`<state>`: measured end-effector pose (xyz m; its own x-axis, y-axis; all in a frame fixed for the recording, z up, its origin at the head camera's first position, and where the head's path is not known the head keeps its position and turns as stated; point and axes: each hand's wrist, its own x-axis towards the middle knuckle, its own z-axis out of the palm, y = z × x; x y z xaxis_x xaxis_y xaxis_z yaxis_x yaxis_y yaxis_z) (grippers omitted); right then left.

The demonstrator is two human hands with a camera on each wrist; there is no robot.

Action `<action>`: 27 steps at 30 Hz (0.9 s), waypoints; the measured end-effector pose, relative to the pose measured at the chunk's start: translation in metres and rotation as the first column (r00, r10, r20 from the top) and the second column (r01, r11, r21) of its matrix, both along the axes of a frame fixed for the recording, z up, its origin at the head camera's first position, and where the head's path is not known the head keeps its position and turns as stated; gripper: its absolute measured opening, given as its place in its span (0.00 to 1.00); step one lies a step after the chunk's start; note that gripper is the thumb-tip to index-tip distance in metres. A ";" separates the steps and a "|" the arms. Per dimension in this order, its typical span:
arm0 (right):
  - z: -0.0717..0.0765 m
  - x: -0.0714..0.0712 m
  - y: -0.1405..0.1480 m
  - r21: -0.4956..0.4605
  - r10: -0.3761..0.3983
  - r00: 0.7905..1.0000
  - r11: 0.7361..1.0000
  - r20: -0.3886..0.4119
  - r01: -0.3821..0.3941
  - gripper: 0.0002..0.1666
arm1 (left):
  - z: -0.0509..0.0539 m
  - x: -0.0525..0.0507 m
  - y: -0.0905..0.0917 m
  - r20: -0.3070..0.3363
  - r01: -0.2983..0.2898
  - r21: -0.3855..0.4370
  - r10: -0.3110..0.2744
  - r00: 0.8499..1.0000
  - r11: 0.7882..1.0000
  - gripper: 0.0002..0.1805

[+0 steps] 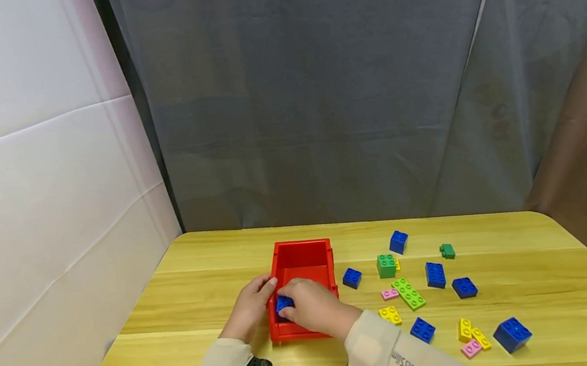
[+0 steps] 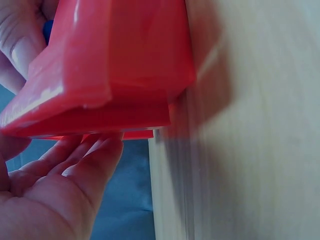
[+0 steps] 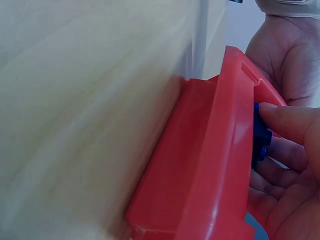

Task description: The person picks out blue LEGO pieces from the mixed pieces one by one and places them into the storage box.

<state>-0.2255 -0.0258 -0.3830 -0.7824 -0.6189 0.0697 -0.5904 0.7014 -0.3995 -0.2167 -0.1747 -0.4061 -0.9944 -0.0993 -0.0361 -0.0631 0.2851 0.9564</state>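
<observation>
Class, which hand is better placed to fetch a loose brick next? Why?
Probably the right hand, once it releases the pinched blue brick: the loose bricks lie on its side of the red bin, while the left hand grips the opposite edge.

Red bin [image 1: 301, 258]: plastic, rect., open-top; upright on desk [image 1: 178, 314], long axis fore-aft. Blue brick [image 1: 283, 303]: studded, studs up; w/in bin outline, nr. L wall, twd. near end; gripped, partly hidden.
</observation>
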 end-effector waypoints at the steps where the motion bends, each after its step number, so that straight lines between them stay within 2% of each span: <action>1: 0.000 0.000 0.000 -0.001 0.000 1.000 1.000 0.006 0.000 0.24 | 0.000 0.000 0.000 0.000 0.000 0.000 0.000 1.000 1.000 0.23; 14: -0.006 0.000 -0.001 -0.029 -0.013 0.996 0.999 0.090 0.016 0.24 | 0.001 0.000 0.001 0.003 -0.022 -0.008 0.022 1.000 1.000 0.23; 27: -0.009 0.000 -0.002 -0.027 0.000 0.997 1.000 0.079 0.003 0.23 | 0.000 0.000 0.001 0.023 -0.025 0.004 0.025 0.999 1.000 0.25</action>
<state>-0.2252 -0.0273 -0.3916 -0.7871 -0.6164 0.0243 -0.5550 0.6904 -0.4641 -0.2168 -0.1736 -0.4057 -0.9905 -0.1239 -0.0595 -0.0923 0.2790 0.9558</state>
